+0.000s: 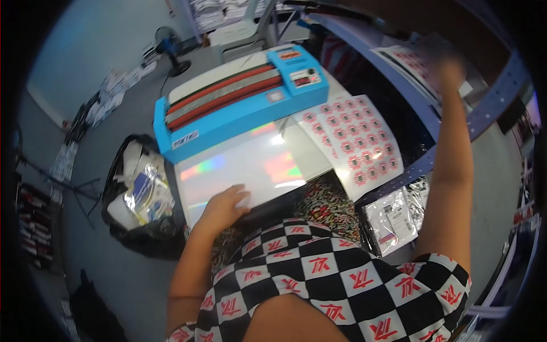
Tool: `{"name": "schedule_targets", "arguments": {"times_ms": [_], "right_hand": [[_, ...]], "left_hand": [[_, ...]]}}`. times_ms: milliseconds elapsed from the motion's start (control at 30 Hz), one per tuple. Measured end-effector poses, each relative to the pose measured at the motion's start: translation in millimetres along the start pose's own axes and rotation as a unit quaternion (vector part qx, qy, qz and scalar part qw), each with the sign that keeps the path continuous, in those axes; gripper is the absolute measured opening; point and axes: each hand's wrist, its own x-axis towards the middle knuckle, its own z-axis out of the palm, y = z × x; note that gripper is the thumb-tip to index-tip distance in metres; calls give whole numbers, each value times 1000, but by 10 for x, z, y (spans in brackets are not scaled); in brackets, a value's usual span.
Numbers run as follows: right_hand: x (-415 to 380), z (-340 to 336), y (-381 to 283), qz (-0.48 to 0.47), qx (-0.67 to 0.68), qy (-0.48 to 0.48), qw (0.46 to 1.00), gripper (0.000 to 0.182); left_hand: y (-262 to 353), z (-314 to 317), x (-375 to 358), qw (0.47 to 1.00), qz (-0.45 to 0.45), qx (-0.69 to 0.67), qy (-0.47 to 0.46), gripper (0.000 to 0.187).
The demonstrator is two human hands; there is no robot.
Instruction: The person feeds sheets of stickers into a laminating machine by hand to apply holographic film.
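My left hand [228,206] rests with its fingers stretched out on the near edge of a shiny holographic sheet [239,162], which throws rainbow glints. Behind that sheet stands a blue roll laminator [245,94] with red rollers and a small control panel. To its right, sheets of red and black round stickers [364,137] lie partly over one another. My right arm reaches far out to the upper right, where my right hand [448,71] is a blur over a stack of printed sheets [407,60] on a shelf. Its fingers are smeared.
A black bag [139,199] stuffed with plastic and paper waste stands left of the table. Plastic-wrapped packets [393,219] lie below the stickers. A purple perforated metal rail [484,122] runs under my right arm. A fan [171,51] and a white printer [242,34] stand farther back.
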Motion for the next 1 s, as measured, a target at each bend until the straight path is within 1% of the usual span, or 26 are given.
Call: {"name": "schedule_targets", "arguments": {"times_ms": [100, 167, 200, 300, 333, 400, 433, 500, 567, 600, 633, 700, 767, 800, 833, 900, 933, 1000], "right_hand": [[-89, 19, -368, -115, 100, 64, 986, 41], [-256, -115, -645, -184, 179, 58, 965, 38], [-361, -176, -787, -215, 216, 57, 951, 36], [-668, -170, -1139, -293, 314, 59, 901, 34], [-786, -176, -1235, -306, 336, 46, 890, 34], [-1055, -205, -1394, -330, 379, 21, 865, 36], [-1182, -237, -1475, -317, 434, -79, 839, 37], [-1443, -281, -1576, -277, 525, -272, 757, 40], [-1722, -212, -1617, -256, 495, -425, 713, 50], [-1845, -285, -1648, -219, 473, -559, 645, 58], [-1978, -394, -1682, -179, 439, -678, 561, 66], [-2243, -724, -1760, -195, 436, -771, 421, 75], [-2555, -617, -1819, -172, 517, -787, 288, 73], [-2634, -679, -1854, -174, 552, -769, 271, 66], [-2688, -631, -1898, -156, 579, -747, 287, 64], [-2875, -397, -1986, -118, 629, -699, 320, 63], [-2888, -328, -2038, -87, 636, -676, 362, 58], [-2878, -325, -2085, -65, 642, -661, 383, 50]], "left_hand": [[-24, -27, 24, 1000, -3, -11, -8, 35], [-44, -36, 45, 999, 4, 3, -32, 31], [-42, -51, 51, 999, 2, -8, -45, 25], [-76, -54, 78, 998, -37, -49, -17, 21], [-40, -86, 79, 998, -50, -35, -13, 19], [56, -152, 33, 997, -45, -11, 64, 17], [113, -226, 18, 994, -40, 3, 103, 17], [277, -577, -86, 981, 12, -15, 193, 18], [303, -862, -239, 955, 66, -45, 285, 21], [332, -1010, -314, 943, 102, -32, 315, 20], [361, -1119, -371, 928, 136, -15, 346, 19], [341, -1141, -377, 899, 196, -54, 388, 17], [221, -1041, -343, 897, 200, -24, 394, 16], [155, -975, -306, 889, 188, -43, 414, 15], [86, -907, -265, 881, 177, -64, 433, 14], [-124, -783, -135, 883, 144, -112, 433, 14], [-233, -718, -66, 881, 127, -136, 435, 14], [-434, -582, 37, 887, 106, -146, 425, 14]]}}
